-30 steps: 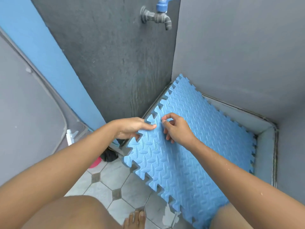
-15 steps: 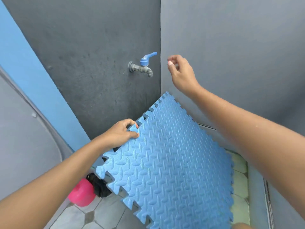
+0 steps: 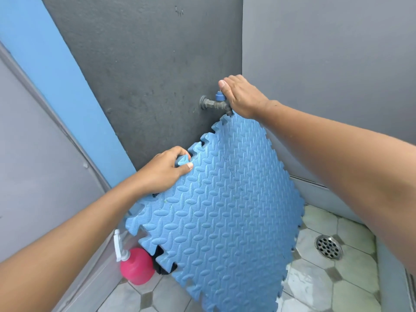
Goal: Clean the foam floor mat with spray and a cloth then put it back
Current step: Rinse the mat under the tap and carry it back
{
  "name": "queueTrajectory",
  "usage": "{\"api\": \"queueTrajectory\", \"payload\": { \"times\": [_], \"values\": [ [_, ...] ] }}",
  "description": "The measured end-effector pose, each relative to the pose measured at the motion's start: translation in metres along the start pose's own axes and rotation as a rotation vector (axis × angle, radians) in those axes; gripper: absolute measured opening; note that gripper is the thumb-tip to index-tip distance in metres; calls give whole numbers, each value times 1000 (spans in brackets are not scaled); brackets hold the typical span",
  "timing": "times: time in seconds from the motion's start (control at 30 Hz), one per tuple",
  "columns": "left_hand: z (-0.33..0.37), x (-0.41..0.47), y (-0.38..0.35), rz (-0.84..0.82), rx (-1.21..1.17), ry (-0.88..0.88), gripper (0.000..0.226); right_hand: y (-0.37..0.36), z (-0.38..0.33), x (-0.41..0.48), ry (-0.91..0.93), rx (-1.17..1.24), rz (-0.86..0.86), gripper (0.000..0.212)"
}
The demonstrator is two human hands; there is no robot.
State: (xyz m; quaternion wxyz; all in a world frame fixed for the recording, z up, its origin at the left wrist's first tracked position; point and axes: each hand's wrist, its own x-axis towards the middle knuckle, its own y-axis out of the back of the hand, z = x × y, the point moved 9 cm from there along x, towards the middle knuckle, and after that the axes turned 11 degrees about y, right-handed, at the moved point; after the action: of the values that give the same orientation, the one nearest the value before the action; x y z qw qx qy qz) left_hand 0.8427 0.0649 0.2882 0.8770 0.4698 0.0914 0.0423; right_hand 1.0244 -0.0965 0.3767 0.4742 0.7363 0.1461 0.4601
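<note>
Foam mat (image 3: 225, 210), pinched by left hand (image 3: 164, 172), now lifted under tap (image 3: 216, 104); right hand (image 3: 242, 95) has closed on its handle: rinsing next.

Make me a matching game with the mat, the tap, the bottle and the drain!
Things:
1. mat
2. tap
3. bottle
4. drain

Clues:
A. pink, on the floor
B. round metal with holes
C. blue foam, held by the left hand
D. on the dark wall, under the right hand

Pairs: 1-C, 2-D, 3-A, 4-B
</note>
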Motion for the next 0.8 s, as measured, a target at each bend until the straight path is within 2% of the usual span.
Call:
{"api": "queueTrajectory", "payload": {
  "times": [0.13,0.27,0.53,0.63,0.67,0.73,0.8],
  "values": [
    [-3,3,-4,-8,7,56,21,-4,12,-2,-89,-85,45,49],
    [-10,7,-11,3,101,127,45,1,13,-11,-177,-84,155,51],
    [-6,11,-14,11,130,74,37,7,16,-19,-240,6,241,55],
    [-5,11,-14,-1,132,53,30,11,17,-39,-222,252,460,42],
    [-5,10,-14,-4,127,47,30,9,23,-53,-273,331,566,41],
    [-6,12,-15,-12,93,36,35,-20,45,-93,-565,497,702,46],
    [-6,12,-15,-16,42,30,48,-80,56,-127,-875,643,606,54]
  ]
}}
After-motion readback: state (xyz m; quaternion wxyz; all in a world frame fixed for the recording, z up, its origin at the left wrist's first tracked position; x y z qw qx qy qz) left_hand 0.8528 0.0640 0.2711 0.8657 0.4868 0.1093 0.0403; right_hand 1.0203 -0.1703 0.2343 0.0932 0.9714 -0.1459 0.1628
